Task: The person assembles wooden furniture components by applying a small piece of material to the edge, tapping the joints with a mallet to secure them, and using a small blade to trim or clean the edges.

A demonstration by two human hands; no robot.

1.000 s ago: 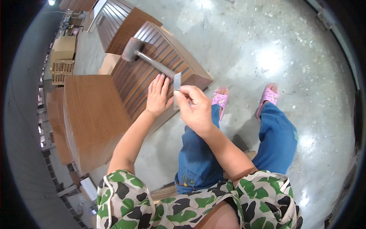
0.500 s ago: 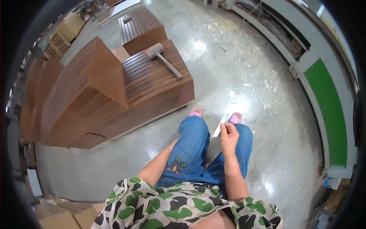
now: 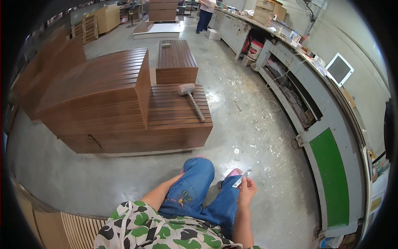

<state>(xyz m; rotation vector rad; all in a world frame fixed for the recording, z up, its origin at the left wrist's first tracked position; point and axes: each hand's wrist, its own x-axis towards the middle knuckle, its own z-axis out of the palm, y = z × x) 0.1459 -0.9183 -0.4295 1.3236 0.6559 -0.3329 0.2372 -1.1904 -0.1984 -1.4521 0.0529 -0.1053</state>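
Observation:
My right hand (image 3: pixel 248 191) is closed, pinching a thin, flat, pale strip (image 3: pixel 238 182) between thumb and fingers. The strip looks like metal, with a small dark spot near its lower end; its exact kind does not show. It is held over my right knee. My left forearm (image 3: pixel 159 192) reaches down beside my left leg, where the knee of the blue jeans (image 3: pixel 198 170) hides the hand. Ahead, a mallet (image 3: pixel 187 89) lies on a stack of brown grooved boards (image 3: pixel 170 108), its handle pointing toward me; neither hand touches it.
A taller stack of brown boards (image 3: pixel 95 79) stands at left, and another stack (image 3: pixel 177 58) lies beyond the mallet. Along the right runs a long grey workbench (image 3: pixel 298 145) with a green panel (image 3: pixel 330 178). White scraps litter the concrete floor (image 3: pixel 248 112). A person (image 3: pixel 205 16) stands far back.
The view has tilted up and turned, bringing the workbench and the far person into sight. My right hand still pinches the strip; my left hand stays behind the leg.

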